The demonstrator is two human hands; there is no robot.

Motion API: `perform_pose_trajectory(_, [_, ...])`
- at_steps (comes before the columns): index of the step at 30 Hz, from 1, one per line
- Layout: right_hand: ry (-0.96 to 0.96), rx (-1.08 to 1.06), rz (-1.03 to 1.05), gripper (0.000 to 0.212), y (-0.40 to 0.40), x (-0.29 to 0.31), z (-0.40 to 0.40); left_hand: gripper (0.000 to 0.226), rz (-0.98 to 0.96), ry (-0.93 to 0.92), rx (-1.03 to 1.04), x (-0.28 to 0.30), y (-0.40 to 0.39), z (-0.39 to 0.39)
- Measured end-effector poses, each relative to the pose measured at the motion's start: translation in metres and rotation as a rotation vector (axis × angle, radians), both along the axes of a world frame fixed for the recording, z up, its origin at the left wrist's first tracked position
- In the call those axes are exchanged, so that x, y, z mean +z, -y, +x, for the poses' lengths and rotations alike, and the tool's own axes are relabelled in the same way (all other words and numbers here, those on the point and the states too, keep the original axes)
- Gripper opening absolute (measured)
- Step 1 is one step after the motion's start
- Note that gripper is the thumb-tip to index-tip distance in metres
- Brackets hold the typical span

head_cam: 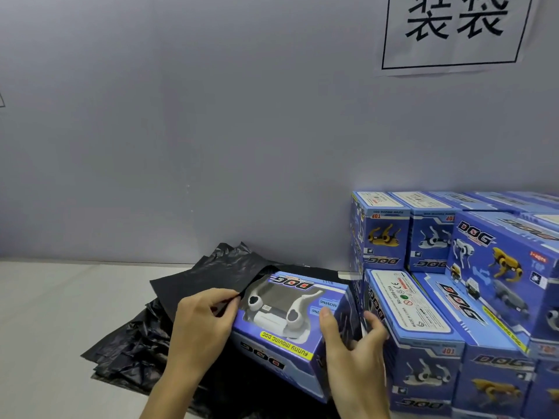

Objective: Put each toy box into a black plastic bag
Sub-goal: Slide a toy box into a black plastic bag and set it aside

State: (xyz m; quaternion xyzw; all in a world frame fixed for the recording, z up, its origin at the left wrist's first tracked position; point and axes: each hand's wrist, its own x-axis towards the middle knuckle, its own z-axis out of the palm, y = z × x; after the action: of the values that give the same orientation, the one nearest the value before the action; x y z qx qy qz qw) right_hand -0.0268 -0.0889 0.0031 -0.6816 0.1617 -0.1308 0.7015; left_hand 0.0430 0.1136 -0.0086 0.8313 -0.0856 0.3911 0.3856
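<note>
A blue toy box (290, 346) with a clear window showing a white robot dog lies on its side on a pile of black plastic bags (133, 346). My left hand (202, 325) pinches the edge of one black bag (217, 276) at the box's left end, where the film covers the box's far left corner. My right hand (351, 343) grips the box's right end, thumb on its top face and fingers round the side.
A stack of several more blue toy boxes (472, 285) stands at the right against the grey wall (211, 146), touching close to my right hand. A white paper sign (453, 31) hangs on the wall. The pale table top (60, 313) extends to the left.
</note>
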Motion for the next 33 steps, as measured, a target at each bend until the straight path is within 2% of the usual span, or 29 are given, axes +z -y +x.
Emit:
perform_pose_trajectory(6, [-0.118, 0.054, 0.188, 0.089, 0.006, -0.008, 0.001, 0.022, -0.065, 0.075, -0.087, 0.002, 0.016, -0.002])
perform_pose_trajectory(9, [-0.181, 0.172, 0.406, 0.084, -0.002, -0.011, 0.003, 0.023, -0.049, 0.100, -0.148, 0.000, 0.020, -0.003])
perform_pose_trajectory(13, [-0.211, 0.207, 0.515, 0.068, -0.008, -0.013, 0.009, 0.021, -0.012, 0.102, -0.155, 0.000, 0.025, -0.006])
perform_pose_trajectory(15, [-0.188, 0.183, 0.574, 0.066, -0.008, -0.015, 0.011, 0.016, -0.086, 0.099, -0.134, 0.001, 0.027, -0.005])
perform_pose_trajectory(18, [-0.130, 0.151, 0.640, 0.064, -0.009, -0.018, 0.013, 0.015, -0.326, 0.044, -0.124, 0.004, 0.028, -0.006])
perform_pose_trajectory(20, [-0.108, 0.149, 0.676, 0.065, -0.009, -0.020, 0.015, 0.036, -0.369, 0.015, 0.016, 0.003, 0.029, -0.006])
perform_pose_trajectory(23, [-0.089, 0.146, 0.707, 0.066, -0.009, -0.024, 0.016, 0.095, -0.464, -0.119, 0.300, 0.002, 0.025, -0.005])
perform_pose_trajectory(25, [-0.078, 0.145, 0.698, 0.069, -0.010, -0.027, 0.017, 0.124, -0.618, -0.273, 0.277, 0.005, 0.020, -0.004])
perform_pose_trajectory(27, [-0.074, 0.164, 0.706, 0.077, -0.010, -0.030, 0.018, 0.135, -0.824, -0.458, 0.174, 0.008, 0.018, -0.003])
perform_pose_trajectory(29, [-0.081, 0.201, 0.719, 0.092, -0.011, -0.032, 0.020, 0.123, -1.091, -0.569, -0.067, 0.011, 0.020, -0.005])
perform_pose_trajectory(30, [-0.083, 0.223, 0.717, 0.099, -0.011, -0.032, 0.021, 0.104, -1.203, -0.589, -0.192, 0.011, 0.021, -0.004])
perform_pose_trajectory(32, [-0.084, 0.269, 0.700, 0.108, -0.011, -0.033, 0.022, 0.058, -1.281, -0.604, -0.327, 0.013, 0.026, -0.007])
perform_pose_trajectory(33, [-0.086, 0.285, 0.693, 0.110, -0.011, -0.033, 0.023, 0.046, -1.268, -0.618, -0.355, 0.013, 0.028, -0.008])
